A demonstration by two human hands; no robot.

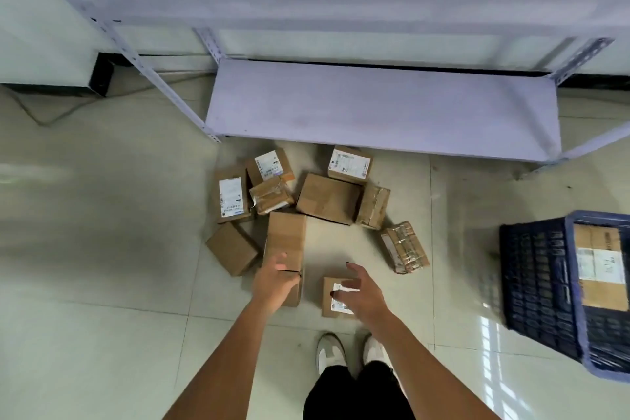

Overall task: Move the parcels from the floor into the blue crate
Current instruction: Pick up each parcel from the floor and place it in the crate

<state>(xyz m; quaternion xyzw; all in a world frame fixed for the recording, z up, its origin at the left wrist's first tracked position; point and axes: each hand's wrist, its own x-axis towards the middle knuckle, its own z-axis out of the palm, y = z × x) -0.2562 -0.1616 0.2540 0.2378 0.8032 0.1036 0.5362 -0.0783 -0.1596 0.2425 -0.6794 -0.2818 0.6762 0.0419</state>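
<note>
Both hands reach down empty, fingers spread: left hand (274,278) over the tall carton (284,242), right hand (361,290) over the small labelled parcel (335,297); next, I judge, grasp and carry right to the blue crate (538,283).

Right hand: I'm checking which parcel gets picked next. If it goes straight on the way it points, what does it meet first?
Probably the small labelled parcel right beneath the open right hand; height above it is unclear.

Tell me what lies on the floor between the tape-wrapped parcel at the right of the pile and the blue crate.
Nothing: in the head view the stretch between the taped parcel and the blue crate is bare floor tile, crossed only by a grout line.
</note>
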